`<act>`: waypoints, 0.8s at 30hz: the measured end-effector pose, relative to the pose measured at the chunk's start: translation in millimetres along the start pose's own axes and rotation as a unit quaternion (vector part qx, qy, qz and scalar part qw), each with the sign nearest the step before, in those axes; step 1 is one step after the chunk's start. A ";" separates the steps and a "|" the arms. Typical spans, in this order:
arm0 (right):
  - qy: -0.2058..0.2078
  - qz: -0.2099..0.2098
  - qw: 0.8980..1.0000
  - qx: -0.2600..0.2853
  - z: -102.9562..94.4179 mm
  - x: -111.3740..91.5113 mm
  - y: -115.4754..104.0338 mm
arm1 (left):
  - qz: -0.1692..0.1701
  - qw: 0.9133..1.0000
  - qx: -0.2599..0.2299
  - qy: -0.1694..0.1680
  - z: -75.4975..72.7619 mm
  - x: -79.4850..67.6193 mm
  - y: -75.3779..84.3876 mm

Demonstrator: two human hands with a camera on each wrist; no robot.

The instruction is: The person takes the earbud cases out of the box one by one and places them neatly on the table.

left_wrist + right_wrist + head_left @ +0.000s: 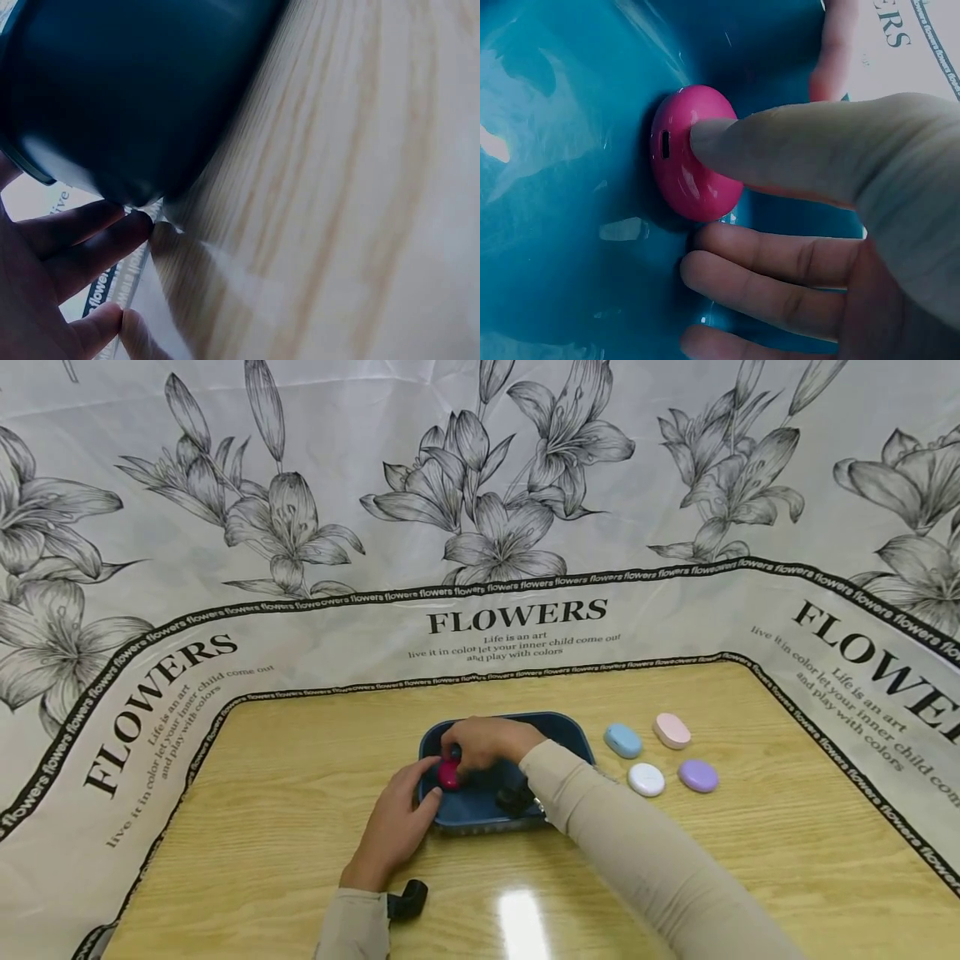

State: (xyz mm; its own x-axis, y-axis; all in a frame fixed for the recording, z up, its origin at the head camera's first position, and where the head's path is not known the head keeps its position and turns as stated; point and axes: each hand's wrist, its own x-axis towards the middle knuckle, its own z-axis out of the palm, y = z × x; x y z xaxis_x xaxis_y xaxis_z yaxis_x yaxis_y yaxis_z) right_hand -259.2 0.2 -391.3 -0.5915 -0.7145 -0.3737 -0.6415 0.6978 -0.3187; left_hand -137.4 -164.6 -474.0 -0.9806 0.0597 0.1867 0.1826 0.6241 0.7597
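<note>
A glossy pink oval earbud case with a small dark slot lies at the left end inside a blue plastic basin. My right hand reaches into the basin and pinches the case, thumb pressed on its face; the index finger is hidden in the right wrist view, the other fingers lie below. My left hand holds the basin at its left end, with thumb and a fingertip over the rim. Its other fingers lie outside, close to the basin's wall.
Right of the basin on the wooden table lie a light blue case, a light pink case, a white case and a purple case. Flower-printed cloth borders the table's back and sides.
</note>
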 end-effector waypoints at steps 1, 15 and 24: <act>0.001 0.004 1.000 0.002 0.1 0.1 -0.3 | 0.001 1.000 0.000 0.000 0.0 0.7 -0.2; 0.002 0.016 1.000 0.010 5.6 -5.0 -5.7 | -0.004 1.000 0.002 -0.003 -0.6 -1.2 1.2; -0.009 0.035 0.999 -0.010 3.0 -7.7 -8.4 | 0.005 1.000 -0.001 0.000 0.1 0.6 -0.2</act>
State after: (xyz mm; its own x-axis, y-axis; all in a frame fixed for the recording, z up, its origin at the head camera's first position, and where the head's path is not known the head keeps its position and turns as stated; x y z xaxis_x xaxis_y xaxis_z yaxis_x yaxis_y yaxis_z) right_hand -247.8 -0.1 -388.3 -0.6259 -0.6631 -0.4104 -0.6091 0.7444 -0.2737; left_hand -138.1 -164.6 -474.1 -0.9786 0.0657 0.1949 0.1928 0.6221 0.7588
